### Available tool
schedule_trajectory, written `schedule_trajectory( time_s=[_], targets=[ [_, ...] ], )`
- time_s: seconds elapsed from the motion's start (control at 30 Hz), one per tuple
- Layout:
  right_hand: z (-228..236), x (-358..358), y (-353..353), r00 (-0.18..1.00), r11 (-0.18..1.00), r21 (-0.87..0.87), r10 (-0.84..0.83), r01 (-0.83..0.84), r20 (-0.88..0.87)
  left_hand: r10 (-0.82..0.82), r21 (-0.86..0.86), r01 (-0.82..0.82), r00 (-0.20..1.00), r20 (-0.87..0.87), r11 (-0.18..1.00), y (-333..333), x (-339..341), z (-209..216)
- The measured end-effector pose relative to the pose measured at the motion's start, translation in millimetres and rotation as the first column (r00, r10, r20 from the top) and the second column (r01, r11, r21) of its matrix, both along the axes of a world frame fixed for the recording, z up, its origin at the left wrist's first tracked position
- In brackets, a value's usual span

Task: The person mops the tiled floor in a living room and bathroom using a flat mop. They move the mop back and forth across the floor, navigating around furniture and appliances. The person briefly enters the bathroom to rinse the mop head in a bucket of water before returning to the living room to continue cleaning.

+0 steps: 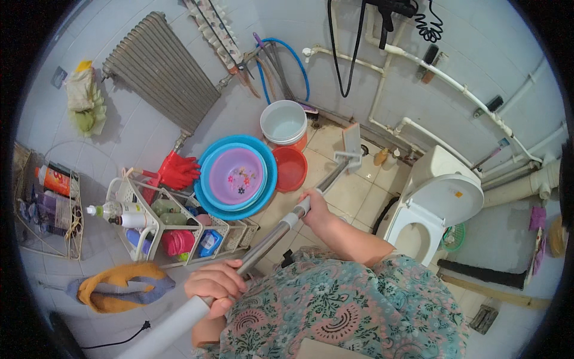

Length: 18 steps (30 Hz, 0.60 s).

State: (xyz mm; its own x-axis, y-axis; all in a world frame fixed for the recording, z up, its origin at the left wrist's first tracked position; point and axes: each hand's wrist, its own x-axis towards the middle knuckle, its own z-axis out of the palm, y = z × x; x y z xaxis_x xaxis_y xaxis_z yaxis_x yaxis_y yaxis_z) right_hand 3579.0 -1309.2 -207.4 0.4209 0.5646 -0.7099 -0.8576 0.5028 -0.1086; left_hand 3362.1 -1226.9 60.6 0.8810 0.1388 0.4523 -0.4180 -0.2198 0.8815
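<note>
A long silver-and-white mop handle [268, 244] slants across the middle, from the lower left up to the far floor. My left hand [214, 285] is wrapped round its thick near part, beside the white grip. Farther along, my right hand [317, 210] is closed round the pole by a pale collar. At the far end, the mop's flat rectangular head [351, 142] is tilted up on its edge over the beige tiles, near the back wall. What its far face looks like is hidden.
Nested basins [238, 175], a red basin [289, 170] and a white bucket [283, 121] stand left of the pole. A toilet [412, 233] with raised lid is on the right. A white rack [156, 226] of bottles stands left. Small bottles [390, 159] sit by the back wall.
</note>
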Motion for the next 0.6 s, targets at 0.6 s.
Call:
schedule_trajectory(
  time_s=[0.6],
  targets=[
    [-75,-25,0,0.995,0.993,0.068,-0.101,0.101,0.005,-0.124,0.221,0.207,0.933,-0.339,0.953,21,-12,-42]
  ],
)
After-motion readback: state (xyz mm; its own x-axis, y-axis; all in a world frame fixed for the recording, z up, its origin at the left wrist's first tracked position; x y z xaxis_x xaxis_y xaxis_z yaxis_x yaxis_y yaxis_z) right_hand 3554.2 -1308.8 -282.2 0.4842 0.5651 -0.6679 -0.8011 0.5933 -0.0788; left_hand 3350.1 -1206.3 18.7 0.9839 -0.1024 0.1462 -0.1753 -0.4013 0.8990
